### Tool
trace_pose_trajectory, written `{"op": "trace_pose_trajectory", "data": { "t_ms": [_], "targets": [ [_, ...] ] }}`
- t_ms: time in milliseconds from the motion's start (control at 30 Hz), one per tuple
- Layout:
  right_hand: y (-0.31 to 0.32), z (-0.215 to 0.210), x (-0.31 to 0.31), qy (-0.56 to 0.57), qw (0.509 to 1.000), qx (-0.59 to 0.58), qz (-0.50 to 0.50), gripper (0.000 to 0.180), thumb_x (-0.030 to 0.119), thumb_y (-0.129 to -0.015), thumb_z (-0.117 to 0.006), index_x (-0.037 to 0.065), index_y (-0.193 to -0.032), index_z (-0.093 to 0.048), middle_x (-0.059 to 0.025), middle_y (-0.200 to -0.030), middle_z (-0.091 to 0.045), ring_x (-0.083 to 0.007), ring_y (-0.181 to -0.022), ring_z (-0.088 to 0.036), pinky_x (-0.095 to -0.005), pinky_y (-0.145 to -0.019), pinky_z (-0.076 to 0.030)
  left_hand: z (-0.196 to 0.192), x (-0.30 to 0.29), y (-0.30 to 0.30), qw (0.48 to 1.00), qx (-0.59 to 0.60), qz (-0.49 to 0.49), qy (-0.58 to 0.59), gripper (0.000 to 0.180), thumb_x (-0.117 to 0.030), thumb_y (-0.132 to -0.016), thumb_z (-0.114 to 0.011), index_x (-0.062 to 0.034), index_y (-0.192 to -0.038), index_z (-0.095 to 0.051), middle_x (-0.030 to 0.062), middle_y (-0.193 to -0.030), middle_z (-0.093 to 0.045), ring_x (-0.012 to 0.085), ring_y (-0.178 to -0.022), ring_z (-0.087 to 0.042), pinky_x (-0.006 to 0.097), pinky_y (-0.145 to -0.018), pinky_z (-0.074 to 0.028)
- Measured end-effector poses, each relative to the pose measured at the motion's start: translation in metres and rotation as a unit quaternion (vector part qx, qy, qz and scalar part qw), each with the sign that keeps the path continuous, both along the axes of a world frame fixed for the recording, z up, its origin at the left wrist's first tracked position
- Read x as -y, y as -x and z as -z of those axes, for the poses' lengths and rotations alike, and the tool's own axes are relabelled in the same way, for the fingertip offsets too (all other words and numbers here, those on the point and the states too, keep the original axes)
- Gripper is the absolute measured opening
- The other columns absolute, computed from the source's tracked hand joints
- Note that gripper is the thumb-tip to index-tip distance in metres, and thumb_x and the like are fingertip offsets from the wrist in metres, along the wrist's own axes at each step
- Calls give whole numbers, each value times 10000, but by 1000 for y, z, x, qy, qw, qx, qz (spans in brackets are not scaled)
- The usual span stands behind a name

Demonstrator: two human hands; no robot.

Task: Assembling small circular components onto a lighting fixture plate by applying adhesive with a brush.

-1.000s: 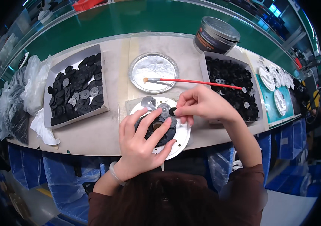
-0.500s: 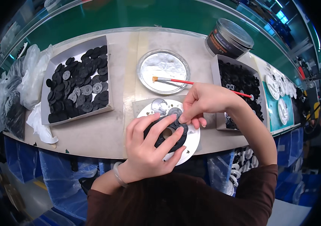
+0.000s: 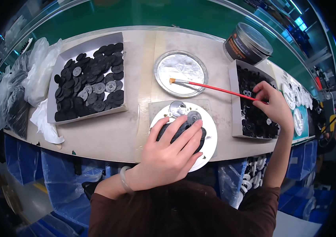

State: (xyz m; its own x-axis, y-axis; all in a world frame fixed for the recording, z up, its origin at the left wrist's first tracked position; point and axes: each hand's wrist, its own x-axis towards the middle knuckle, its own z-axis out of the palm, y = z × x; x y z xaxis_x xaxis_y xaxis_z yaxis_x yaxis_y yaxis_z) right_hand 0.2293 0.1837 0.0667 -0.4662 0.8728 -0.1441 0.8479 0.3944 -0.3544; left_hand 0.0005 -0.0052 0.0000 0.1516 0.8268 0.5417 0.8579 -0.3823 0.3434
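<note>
My left hand lies with spread fingers over the black gears on a round white plastic base, covering much of them. A dark grey gear shows beyond its fingertips, beside a shiny round metal part. Out to the right, my right hand hangs over a box of small black parts. Its thumb and forefinger are apart, around the handle end of a red paintbrush; a firm hold is not visible. The brush's bristles rest over a round silvery dish.
At left stands a white box full of black gears, with plastic bags and a crumpled white cloth beside it. A dark tub stands at the back right. White parts lie on a teal mat farther right.
My right hand has left the gears and moved right to the brush handle over the box. My left hand stays on the gears. The whole view has shifted slightly.
</note>
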Motion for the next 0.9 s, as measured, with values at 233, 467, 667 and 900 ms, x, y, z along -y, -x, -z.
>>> {"op": "trace_pose_trajectory", "data": {
  "t_ms": [233, 467, 667, 900],
  "targets": [
    [0, -20, 9, 42, 983, -179, 20, 186, -18, -729, -604, 17, -888, -515, 4, -669, -519, -49, -617, -516, -170, -562, -412, 1, 1, 1, 1000, -6, -3, -5, 336, -232, -678, -665, -66, -967, -624, 21, -1129, -580, 249, -1032, -482, 384, -896, -350],
    [57, -20, 18, -33, 878, -468, -90, 109, 112, -794, -623, 29, -858, -592, -4, -697, -570, -23, -560, -486, -129, -477, -329, 3, 1, 1, 1000, 15, -2, -8, 324, -225, -675, -667, -65, -954, -630, 19, -1115, -587, 249, -1013, -485, 380, -879, -362],
    [109, 15, 34, -108, 911, -349, -191, 111, 61, -846, -536, -29, -904, -568, -41, -762, -587, -75, -661, -557, -175, -562, -419, 2, -1, 1, 1000, 22, 1, -11, 325, -225, -674, -665, -63, -953, -629, 20, -1110, -588, 249, -994, -488, 376, -871, -369],
    [106, 25, 35, -213, 906, -275, -240, 72, -32, -810, -543, -32, -876, -571, -101, -776, -616, -140, -684, -607, -227, -618, -473, 2, 0, 1, 1000, 28, -2, -11, 313, -226, -677, -664, -70, -946, -629, 14, -1114, -587, 247, -991, -490, 374, -868, -371]
  ]
}}
